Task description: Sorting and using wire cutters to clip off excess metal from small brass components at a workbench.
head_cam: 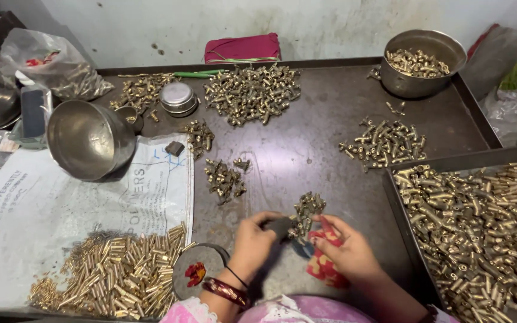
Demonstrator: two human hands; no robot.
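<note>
dark worktop [306, 143]: left hand [252, 242] closed around dark tool [279, 226], tip at brass parts [307, 206]; right hand [348, 251] grips red cloth [321, 266].

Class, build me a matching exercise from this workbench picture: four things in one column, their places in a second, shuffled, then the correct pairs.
Things:
1. Steel pot of brass parts
2. Tipped steel bowl
3. Maroon cloth bundle
4. Tray full of brass fittings

Places:
A. On the printed white sack, left
B. Near right, beside the right hand
C. Far right corner of the table
D. Against the back wall, centre

Pairs: 1-C, 2-A, 3-D, 4-B
</note>
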